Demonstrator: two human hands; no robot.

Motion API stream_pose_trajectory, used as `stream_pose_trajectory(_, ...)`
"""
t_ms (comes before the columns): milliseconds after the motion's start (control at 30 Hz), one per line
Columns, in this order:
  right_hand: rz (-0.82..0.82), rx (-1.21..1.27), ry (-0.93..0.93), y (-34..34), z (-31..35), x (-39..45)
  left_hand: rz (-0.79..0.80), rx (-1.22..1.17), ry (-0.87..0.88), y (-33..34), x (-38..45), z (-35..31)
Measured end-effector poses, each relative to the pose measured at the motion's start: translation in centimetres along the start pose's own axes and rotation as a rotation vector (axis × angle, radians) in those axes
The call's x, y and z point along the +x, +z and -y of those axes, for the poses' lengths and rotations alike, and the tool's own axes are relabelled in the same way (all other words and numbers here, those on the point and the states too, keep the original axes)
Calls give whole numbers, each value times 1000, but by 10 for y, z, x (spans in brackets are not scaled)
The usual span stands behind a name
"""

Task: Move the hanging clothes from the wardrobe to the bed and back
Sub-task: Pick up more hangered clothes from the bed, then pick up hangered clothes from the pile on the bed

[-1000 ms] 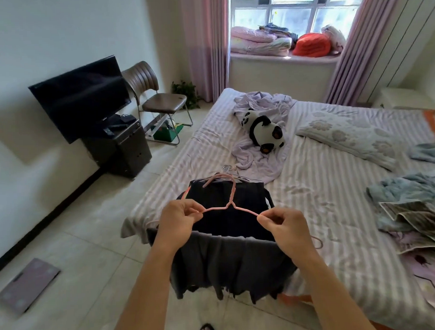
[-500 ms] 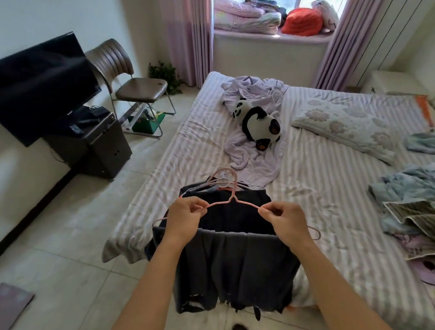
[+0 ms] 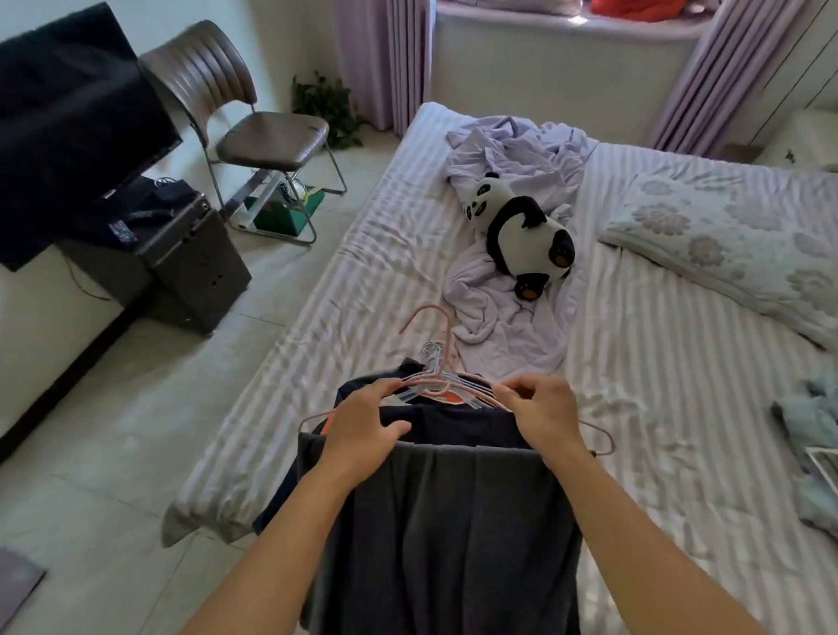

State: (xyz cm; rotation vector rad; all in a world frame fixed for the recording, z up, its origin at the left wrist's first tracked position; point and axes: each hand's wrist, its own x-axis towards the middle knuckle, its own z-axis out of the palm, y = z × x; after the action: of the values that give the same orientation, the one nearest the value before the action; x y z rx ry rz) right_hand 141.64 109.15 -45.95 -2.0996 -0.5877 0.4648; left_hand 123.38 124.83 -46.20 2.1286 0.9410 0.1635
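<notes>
Since a second ago the bundle of dark clothes point(image 3: 438, 521) on hangers has gone from held up above the bed edge to lowered onto the bed point(image 3: 672, 403). The hangers point(image 3: 438, 383) now lie flat on the striped sheet near the foot corner, hooks pointing toward the panda plush point(image 3: 523, 240), and the grey garment hangs over the mattress edge toward the floor. Likely the put-down onto the bed is nearly done, release next (return trip to the wardrobe not started). The left hand point(image 3: 364, 428) has loosened: fingers extended and spread, fingertips on the hanger shoulder, palm over dark fabric, more pressing than gripping. The right hand point(image 3: 546, 415) has fingers curled, pinching the hanger wire on its side. Wardrobe not in view.
</notes>
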Motion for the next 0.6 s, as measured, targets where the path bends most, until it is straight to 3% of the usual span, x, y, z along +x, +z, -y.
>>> stream_pose_trajectory(267, 77, -66, 123, 50, -46, 104, 107, 197, -15, 45, 84, 42)
stream_pose_trajectory(600, 94, -64, 281, 111, -124, 165, 255, 477, -113, 125, 130, 108)
